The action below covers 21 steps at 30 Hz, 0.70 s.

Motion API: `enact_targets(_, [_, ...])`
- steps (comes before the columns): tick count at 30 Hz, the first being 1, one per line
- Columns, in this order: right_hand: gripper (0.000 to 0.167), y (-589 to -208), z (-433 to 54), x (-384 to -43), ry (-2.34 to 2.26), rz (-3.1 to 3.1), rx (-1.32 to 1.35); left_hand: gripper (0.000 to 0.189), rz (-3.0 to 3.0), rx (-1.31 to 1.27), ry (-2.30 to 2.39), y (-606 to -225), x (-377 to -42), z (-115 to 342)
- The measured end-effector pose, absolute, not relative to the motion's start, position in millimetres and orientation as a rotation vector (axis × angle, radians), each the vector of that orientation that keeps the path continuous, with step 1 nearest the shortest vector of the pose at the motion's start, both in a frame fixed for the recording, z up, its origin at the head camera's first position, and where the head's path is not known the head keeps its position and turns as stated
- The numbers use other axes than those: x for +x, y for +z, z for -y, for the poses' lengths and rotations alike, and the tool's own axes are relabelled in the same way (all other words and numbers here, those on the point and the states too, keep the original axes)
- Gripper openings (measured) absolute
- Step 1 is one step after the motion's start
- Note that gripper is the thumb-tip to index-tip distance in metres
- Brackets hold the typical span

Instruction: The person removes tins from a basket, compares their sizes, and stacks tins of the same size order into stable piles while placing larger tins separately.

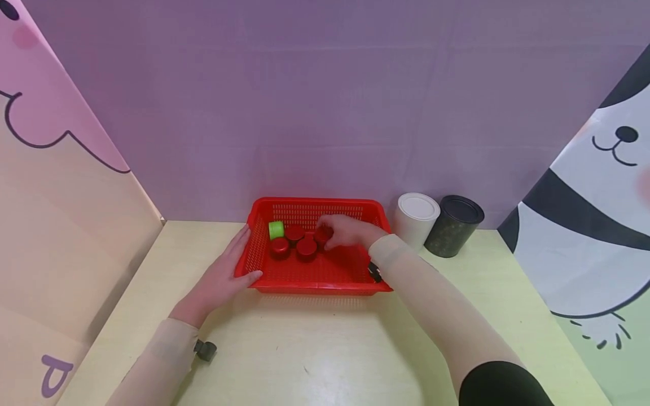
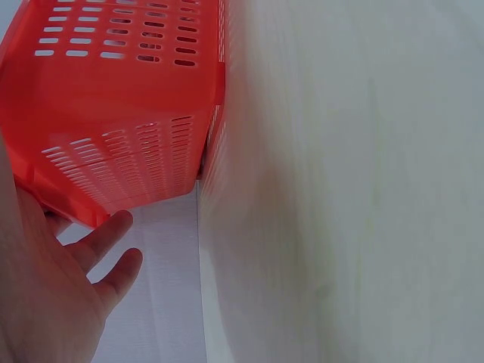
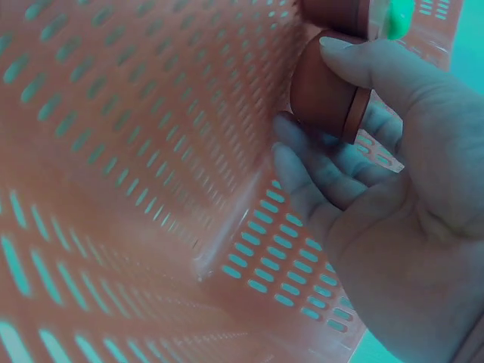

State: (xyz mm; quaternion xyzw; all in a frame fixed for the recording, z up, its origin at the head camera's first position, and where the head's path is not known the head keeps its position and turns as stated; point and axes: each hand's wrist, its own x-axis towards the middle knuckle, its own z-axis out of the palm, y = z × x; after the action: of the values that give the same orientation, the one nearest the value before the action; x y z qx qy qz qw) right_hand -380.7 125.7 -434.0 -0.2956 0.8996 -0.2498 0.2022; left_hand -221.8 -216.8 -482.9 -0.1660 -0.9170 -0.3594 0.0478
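- A red perforated basket point(image 1: 330, 275) stood on the pale counter point(image 1: 304, 349).
- The person's left grip point(image 1: 223, 280) rested against its left side, fingers extended.
- The right grip point(image 1: 350, 231) reached inside, around one short red cylinder point(image 1: 321, 234).
- Three more red cylinders point(image 1: 306, 248) and a green cylinder point(image 1: 276, 230) lay leftward.
- White point(image 1: 417, 220) and black lidded canisters point(image 1: 453, 228) stood right of the basket.

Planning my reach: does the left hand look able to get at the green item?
Probably yes: the left hand touches the red basket near the green item, which lies uncovered; only the wall intervenes.
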Motion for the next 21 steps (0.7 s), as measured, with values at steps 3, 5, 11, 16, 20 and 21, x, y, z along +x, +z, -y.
enact_targets(3, [0.056, -430.8, -126.7, -381.1, -0.708, -2.512, -0.829, 0.112, 2.798, -0.507, -1.099, -482.0, -221.2, 216.6])
enact_targets(5, [0.057, -429.9, -127.5, -382.1, -0.720, -2.513, -0.833, 0.112, 2.798, -0.511, -1.092, -482.2, -221.4, 216.5])
enact_targets(11, [0.056, -429.4, -131.2, -387.1, -0.767, -2.503, -0.870, 0.111, 2.793, -0.519, -1.093, -483.1, -222.3, 215.4])
enact_targets(16, [0.058, -426.4, -136.5, -389.0, -0.810, -2.505, -0.859, 0.111, 2.795, -0.518, -1.109, -482.6, -222.6, 214.3])
enact_targets(20, [0.059, -419.7, -138.1, -385.2, -0.832, -2.504, -0.863, 0.111, 2.794, -0.515, -1.117, -484.1, -223.1, 214.6])
enact_targets(21, [0.059, -417.7, -138.8, -383.6, -0.840, -2.504, -0.864, 0.111, 2.792, -0.514, -1.117, -484.8, -223.4, 214.9])
